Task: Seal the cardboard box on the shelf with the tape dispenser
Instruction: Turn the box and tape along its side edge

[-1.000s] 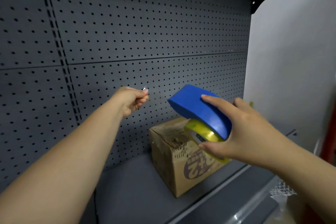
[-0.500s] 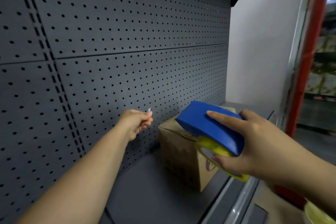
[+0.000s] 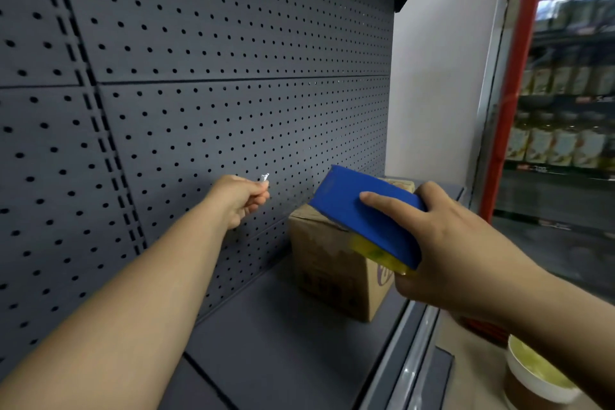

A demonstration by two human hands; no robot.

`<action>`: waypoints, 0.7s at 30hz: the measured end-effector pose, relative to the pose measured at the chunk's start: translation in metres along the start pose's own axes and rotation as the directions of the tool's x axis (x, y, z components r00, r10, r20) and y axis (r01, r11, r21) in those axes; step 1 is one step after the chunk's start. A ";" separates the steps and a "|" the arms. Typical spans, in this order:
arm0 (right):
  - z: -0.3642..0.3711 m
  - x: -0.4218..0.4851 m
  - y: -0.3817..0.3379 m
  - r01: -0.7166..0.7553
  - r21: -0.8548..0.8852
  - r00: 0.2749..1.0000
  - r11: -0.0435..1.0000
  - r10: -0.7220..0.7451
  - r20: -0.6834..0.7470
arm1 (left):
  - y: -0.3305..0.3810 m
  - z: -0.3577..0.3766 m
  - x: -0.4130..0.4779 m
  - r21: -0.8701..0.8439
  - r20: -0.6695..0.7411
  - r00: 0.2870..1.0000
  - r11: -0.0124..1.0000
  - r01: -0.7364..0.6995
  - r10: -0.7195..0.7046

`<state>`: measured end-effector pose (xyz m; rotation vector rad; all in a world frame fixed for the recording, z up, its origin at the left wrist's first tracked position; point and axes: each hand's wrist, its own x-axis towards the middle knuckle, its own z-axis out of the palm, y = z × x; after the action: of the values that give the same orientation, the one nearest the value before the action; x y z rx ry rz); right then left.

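Since a moment ago both hands sit lower and nearer the box; grey pegboard (image 3: 233,43) backs the shelf (image 3: 283,343); cardboard box (image 3: 329,263) stands on it; right hand (image 3: 456,250) grips the blue tape dispenser (image 3: 362,213) above the box; left hand (image 3: 239,200) pinches a clear tape end (image 3: 264,177).

The left hand (image 3: 240,197) reaches forward on a straight arm, fingers pinched together. The right hand (image 3: 446,243) is raised beside it, fingers curled in a grip.
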<state>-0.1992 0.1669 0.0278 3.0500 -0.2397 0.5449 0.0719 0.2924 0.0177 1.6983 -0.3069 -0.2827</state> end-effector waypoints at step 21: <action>0.006 -0.001 0.005 -0.005 -0.029 1.000 1.000 0.005 -0.006 | -0.039 0.021 0.015 0.032 -0.008 1.000 0.999 0.006 -0.006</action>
<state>-0.1985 0.1618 0.0219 3.0207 -0.2523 0.5455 0.0799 0.2729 -0.0240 1.7312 -0.3019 -0.2766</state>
